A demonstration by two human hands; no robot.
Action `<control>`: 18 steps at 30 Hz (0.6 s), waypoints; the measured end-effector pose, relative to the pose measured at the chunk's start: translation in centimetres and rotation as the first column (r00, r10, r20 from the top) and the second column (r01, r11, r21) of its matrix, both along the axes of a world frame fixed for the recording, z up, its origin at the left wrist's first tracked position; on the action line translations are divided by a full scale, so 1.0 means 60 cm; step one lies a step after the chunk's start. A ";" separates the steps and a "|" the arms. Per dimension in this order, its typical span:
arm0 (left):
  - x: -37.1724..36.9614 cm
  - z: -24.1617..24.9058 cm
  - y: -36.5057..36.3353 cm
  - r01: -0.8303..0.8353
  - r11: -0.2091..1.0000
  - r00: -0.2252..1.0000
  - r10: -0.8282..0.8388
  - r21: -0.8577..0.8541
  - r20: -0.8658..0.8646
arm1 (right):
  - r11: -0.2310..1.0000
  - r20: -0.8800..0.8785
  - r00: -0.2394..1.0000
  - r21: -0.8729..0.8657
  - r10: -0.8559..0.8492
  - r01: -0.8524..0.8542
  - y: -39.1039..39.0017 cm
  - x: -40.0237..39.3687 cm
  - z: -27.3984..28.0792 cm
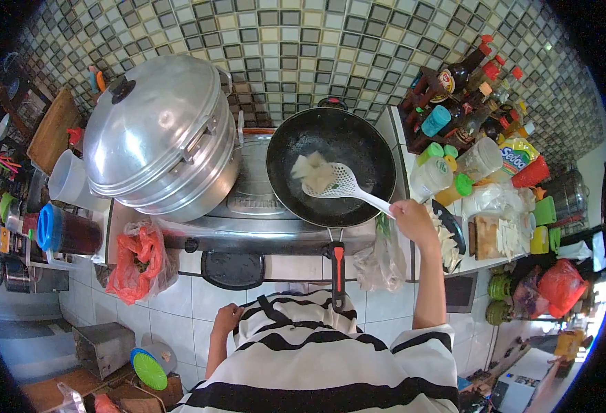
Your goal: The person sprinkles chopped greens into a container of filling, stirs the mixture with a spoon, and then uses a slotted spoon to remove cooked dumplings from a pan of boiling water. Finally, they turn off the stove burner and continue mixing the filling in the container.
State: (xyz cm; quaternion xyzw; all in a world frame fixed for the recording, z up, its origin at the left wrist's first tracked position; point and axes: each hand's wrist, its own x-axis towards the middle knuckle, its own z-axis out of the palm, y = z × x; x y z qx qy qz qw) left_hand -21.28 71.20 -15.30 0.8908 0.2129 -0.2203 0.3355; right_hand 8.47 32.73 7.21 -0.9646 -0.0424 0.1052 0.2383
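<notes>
My right hand [413, 221] is closed round the handle of a white slotted turner [344, 182], whose perforated head is inside a black frying pan [368, 148]. Several pale, flat pieces of food [310, 167] lie in the pan, against and partly under the turner's head. The pan sits on the stove [275, 237], its red and black handle [338, 268] pointing toward me. Down by my left hip is my left hand [227, 318], close to the striped shirt; its fingers are too small and partly hidden to read.
A large aluminium steamer pot [169, 138] occupies the stove's left side. On the right counter are sauce bottles [458, 72], jars, a black plate [456, 234] of pale strips and a wooden board [483, 237]. A red plastic bag [138, 265] hangs at the front left.
</notes>
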 end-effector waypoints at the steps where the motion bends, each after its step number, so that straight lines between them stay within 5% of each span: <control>1: -0.001 -0.004 0.001 0.013 1.000 1.000 -0.013 0.017 0.004 | 1.000 0.066 0.998 0.031 -0.003 0.001 0.001 -0.003 -0.012; 10: 0.015 0.010 -0.008 0.003 1.000 1.000 -0.003 -0.027 0.005 | 0.988 -0.030 0.989 0.038 -0.146 0.147 0.060 0.010 -0.033; 18: 0.006 -0.001 -0.011 -0.001 1.000 1.000 0.001 -0.028 0.004 | 0.977 0.160 0.969 0.133 -0.186 0.165 0.072 0.032 -0.099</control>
